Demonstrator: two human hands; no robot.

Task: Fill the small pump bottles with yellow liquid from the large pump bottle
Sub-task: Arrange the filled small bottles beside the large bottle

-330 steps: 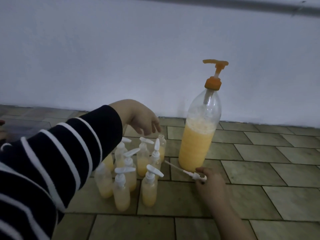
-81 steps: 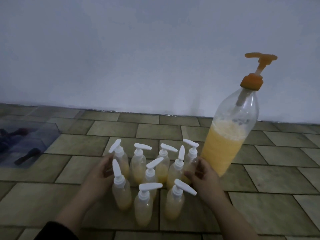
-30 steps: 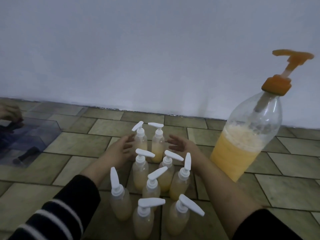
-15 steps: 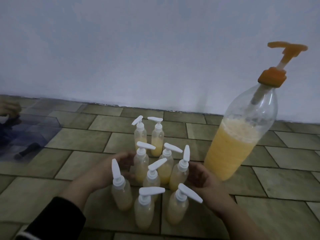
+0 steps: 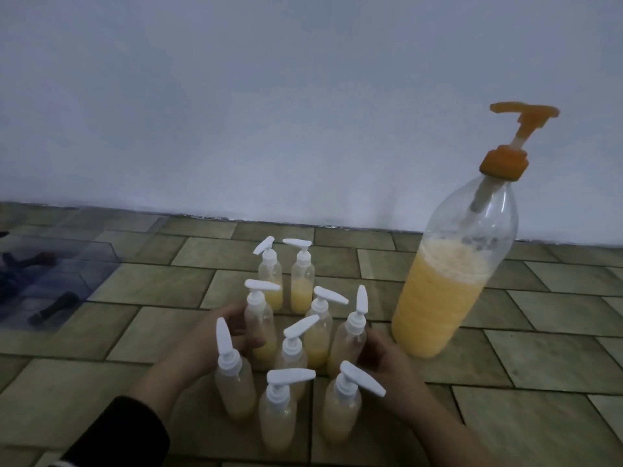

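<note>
The large clear pump bottle point(image 5: 448, 291) with an orange pump stands at the right, about half full of yellow liquid. Several small pump bottles with white pumps, all holding yellow liquid, stand clustered on the tiled floor. Two small bottles point(image 5: 301, 281) stand at the back, a middle group between my hands, and three bottles point(image 5: 278, 416) nearest me. My left hand point(image 5: 205, 345) curls round the middle-left small bottle point(image 5: 258, 318). My right hand point(image 5: 387, 362) cups the middle-right small bottle point(image 5: 349, 335), its fingertips hidden behind it.
A clear plastic box point(image 5: 84, 261) with dark things inside lies on the floor at the far left. A white wall point(image 5: 303, 129) rises just behind the bottles. Bare floor tiles point(image 5: 539, 382) stretch to the right of the large bottle.
My hands drew back from the two far bottles to either side of the middle group and closed on its outer bottles. The large bottle has not moved.
</note>
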